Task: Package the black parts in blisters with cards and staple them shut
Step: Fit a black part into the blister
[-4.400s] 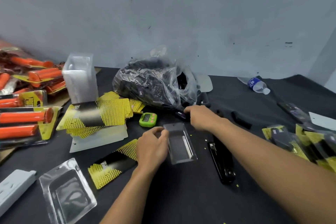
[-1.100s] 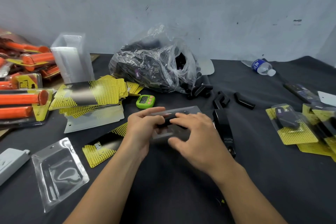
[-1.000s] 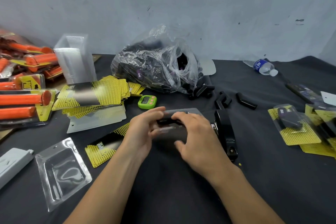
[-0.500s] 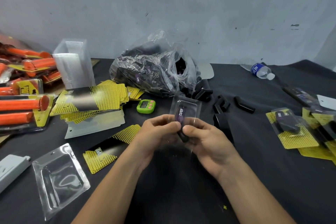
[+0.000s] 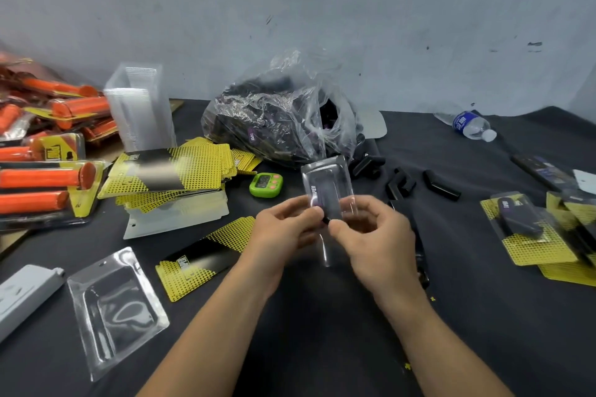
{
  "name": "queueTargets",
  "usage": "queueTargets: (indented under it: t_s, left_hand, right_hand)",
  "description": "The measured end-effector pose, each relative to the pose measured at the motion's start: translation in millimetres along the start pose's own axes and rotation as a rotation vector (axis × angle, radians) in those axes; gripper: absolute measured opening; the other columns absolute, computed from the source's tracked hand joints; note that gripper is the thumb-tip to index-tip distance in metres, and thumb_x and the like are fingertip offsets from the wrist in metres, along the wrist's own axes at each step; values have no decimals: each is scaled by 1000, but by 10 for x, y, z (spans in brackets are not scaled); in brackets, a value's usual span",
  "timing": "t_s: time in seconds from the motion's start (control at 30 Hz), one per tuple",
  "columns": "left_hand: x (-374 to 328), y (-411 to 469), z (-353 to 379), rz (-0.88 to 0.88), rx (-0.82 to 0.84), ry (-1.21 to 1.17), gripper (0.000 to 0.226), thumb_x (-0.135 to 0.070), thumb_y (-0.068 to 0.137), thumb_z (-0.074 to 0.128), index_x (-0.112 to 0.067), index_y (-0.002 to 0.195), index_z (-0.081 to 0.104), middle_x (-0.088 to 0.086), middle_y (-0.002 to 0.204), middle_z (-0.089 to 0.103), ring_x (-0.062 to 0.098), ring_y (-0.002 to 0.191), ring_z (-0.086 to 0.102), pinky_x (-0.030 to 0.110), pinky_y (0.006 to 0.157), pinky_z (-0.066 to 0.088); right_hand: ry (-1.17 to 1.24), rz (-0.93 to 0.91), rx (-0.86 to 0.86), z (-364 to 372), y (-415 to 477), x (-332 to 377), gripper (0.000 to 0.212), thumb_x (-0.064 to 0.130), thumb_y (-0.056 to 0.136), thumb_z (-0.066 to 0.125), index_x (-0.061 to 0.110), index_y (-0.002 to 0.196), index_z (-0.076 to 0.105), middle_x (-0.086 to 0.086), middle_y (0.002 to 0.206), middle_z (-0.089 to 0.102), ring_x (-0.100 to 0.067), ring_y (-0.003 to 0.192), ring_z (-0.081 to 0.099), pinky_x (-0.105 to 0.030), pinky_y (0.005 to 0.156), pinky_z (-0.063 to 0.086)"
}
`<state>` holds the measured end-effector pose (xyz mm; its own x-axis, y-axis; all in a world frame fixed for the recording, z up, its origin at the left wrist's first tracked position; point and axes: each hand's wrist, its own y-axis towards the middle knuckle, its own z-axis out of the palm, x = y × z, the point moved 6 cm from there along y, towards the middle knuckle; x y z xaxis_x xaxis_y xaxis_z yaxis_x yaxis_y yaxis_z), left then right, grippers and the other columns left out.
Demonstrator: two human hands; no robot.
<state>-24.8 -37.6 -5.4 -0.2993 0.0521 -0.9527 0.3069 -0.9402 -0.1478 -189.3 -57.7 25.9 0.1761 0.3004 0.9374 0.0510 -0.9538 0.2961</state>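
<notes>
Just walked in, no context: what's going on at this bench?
A person is packing by hand. The left hand and right hand pinch a clear blister above the table with one black part inside. A card lies loose at left, not yet in; finished packs sit at right.

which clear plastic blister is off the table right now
The clear plastic blister pinched between left hand and right hand, a black part inside; the empty blister lies flat at front left.
</notes>
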Motion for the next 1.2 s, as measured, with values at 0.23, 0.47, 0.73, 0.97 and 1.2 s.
queueTargets:
  t_s: [0.23,0.47,0.73,0.97,1.2]
  left_hand:
    - [-136,-92,-148,199,-384,474,59,-15,84,70,-27,140,57,-11,129,65,4,116,61,23,100,44]
    - [-353,-119,-427,117,-359,1539,37,-27,93,57,-28,129,65,0,129,68,26,120,62,39,103,42]
    - [-265,-20,-569,55,-264,1595,41,-29,96,63,-24,136,54,4,135,63,32,121,60,41,91,48]
    - [-232,19,-494,124,-249,1574,52,-10,93,54,-30,142,56,6,135,64,33,119,61,41,90,49]
    - [-162,-11,-507,19,36,1541,71,-27,96,59,-32,161,30,1,161,42,26,145,41,33,110,38]
  right_hand:
    - [-980,-263,165,260,-94,124,23,18,90,70,31,109,75,8,99,62,-19,96,61,-33,83,46]
    - [-1077,-226,344,316,-233,83,43,66,93,54,35,116,72,14,110,55,-13,106,59,-36,97,37]
    - [-791,-261,168,155,-179,144,26,46,92,68,31,112,78,10,110,64,-16,105,53,-35,94,38]
    - [-572,-290,152,187,-182,105,15,28,90,74,25,103,81,16,107,73,-8,106,56,-31,97,46]
    - [-511,-290,121,127,-145,103,7,22,88,75,26,88,80,21,88,70,-6,98,58,-14,83,38]
